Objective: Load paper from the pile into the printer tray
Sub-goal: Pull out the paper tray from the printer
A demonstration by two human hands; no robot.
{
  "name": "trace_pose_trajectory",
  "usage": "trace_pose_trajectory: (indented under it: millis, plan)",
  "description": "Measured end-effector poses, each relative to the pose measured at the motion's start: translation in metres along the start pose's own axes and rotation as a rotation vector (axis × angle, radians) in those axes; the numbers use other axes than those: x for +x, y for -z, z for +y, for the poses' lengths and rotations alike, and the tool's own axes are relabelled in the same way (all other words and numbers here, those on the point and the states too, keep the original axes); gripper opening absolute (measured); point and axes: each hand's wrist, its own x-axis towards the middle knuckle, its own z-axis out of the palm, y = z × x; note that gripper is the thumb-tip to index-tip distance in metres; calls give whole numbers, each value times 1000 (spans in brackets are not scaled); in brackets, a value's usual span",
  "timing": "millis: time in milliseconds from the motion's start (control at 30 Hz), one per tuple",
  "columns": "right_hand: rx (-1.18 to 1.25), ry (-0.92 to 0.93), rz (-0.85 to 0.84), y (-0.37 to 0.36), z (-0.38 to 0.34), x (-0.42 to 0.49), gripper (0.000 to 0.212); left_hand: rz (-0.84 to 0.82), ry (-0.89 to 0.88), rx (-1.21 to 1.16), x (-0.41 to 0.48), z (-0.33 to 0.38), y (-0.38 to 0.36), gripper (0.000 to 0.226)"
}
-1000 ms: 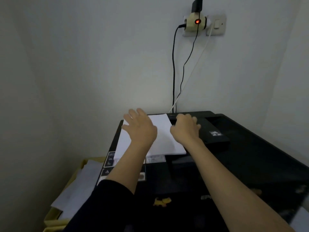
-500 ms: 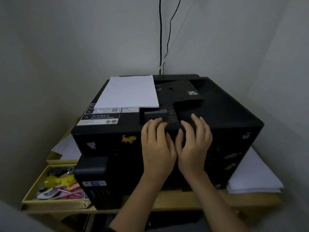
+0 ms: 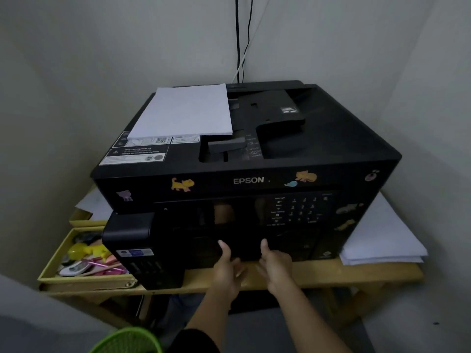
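One black printer (image 3: 254, 154) fills most of what I see, sitting on a pale wooden table (image 3: 356, 272) pushed into the corner of two grey walls. Its front face carries the EPSON name and several small animal stickers, among them a yellow cat (image 3: 182, 184) on the left.

On the far left of the printer's top lies a flat sheet of white paper (image 3: 183, 113), its near edge just above the printed labels. A larger pile of paper (image 3: 377, 238) rests on the table to the right of the printer, partly tucked behind its side. More loose sheets (image 3: 93, 202) show on the left, behind the printer's corner.

A yellow tray (image 3: 53, 266) sits on the near left of the table, holding pens and small odds and ends. Cables (image 3: 240, 39) run down the far wall to the back of the printer. A green mesh rim (image 3: 127, 341) pokes in at the bottom edge.

My left hand (image 3: 226, 268) and my right hand (image 3: 276, 264) are side by side at the low front edge of the printer, thumbs up against the dark panel and fingers curled underneath it. Both are hooked onto that lower front part, where the tray (image 3: 244, 250) would be, though the dark makes its outline hard to pick out. Neither hand has any paper in it.
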Motion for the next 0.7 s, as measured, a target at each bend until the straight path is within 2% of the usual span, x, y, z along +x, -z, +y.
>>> trace_pose_trajectory:
  millis: [67,200,300,467,533,633,700]
  plan:
    - [228,-73,-116,0,4,0,20,-27,-6,-130,-1,4,0,93]
    - [502,-53,-157,1,5,3,50,20,-21,-257,-4,8,-7,75]
    - [606,-66,-138,-4,1,2,57,6,-25,-265,1,9,-5,72]
    - [532,-52,-126,-6,4,6,67,-44,-48,-269,5,6,-3,59]
    - [474,-38,-114,-4,4,8,67,-46,-62,-250,9,6,-2,60]
    - [429,-16,-135,-4,4,6,64,-52,-79,-201,13,5,-4,74]
    - [376,-16,-93,-8,8,2,57,1,-80,-175,11,1,-7,69]
